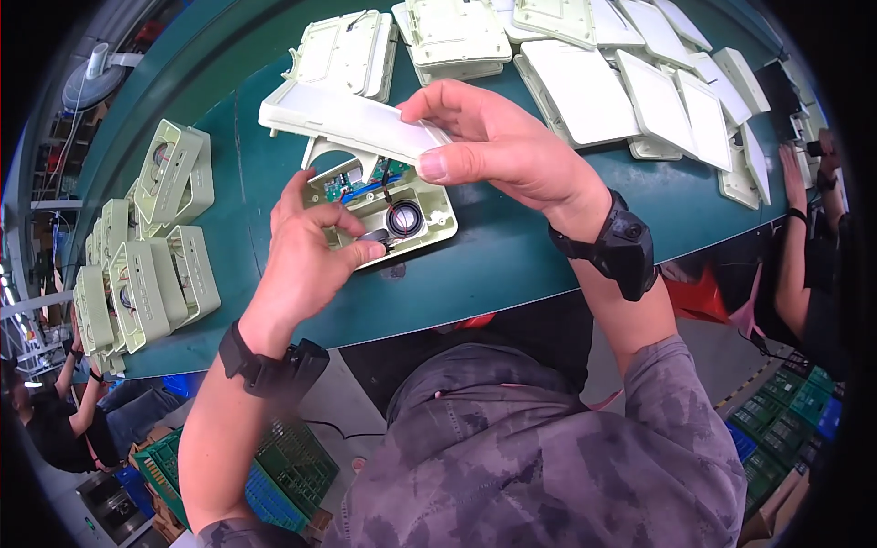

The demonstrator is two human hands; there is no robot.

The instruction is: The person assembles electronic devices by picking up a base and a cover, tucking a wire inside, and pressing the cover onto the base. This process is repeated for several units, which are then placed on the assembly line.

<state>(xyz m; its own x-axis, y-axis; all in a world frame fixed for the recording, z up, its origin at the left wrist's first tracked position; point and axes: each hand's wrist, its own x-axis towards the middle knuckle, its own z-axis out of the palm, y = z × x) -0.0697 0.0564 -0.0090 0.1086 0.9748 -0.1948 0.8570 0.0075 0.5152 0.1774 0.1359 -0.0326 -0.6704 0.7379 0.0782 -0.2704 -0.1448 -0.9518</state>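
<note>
A pale green housing (426,239) lies in front of me on the table. A round black-rimmed speaker (404,218), a green circuit board (344,185) and dark wires show inside it. My left hand (315,239) is closed on the housing's left end, its thumb at the near edge by a dark part whose kind I cannot make out. My right hand (498,142) grips the right end of a white-faced cover (352,119) between thumb and fingers. The cover is tilted above the housing's far side and hides part of the interior. A dark wire runs between the two.
Several open pale green housings (146,283) stand in a cluster at the left. Many white-faced covers (585,91) are piled along the far side and right of the green table (512,256). Other people's arms (793,247) show at the right edge and lower left.
</note>
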